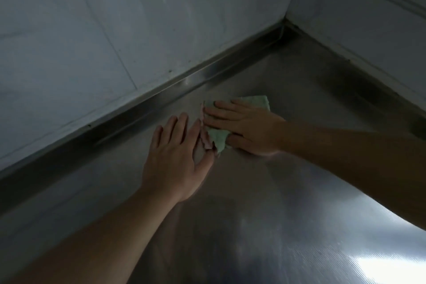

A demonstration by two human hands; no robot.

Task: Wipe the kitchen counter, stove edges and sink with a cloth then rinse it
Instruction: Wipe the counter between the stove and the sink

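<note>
Spreading wide and smooth, the brushed steel counter (pixel 288 203) meets pale glossy wall tiles (pixel 96 37) along a raised metal lip (pixel 175 90), with bare room toward the far corner. On it lies a crumpled green cloth (pixel 219 138), soft and ragged-edged. The right hand (pixel 249 127) presses it flat with straight fingers; the left hand (pixel 177 159), fingers relaxed and spread, touches its frayed near edge.
</note>
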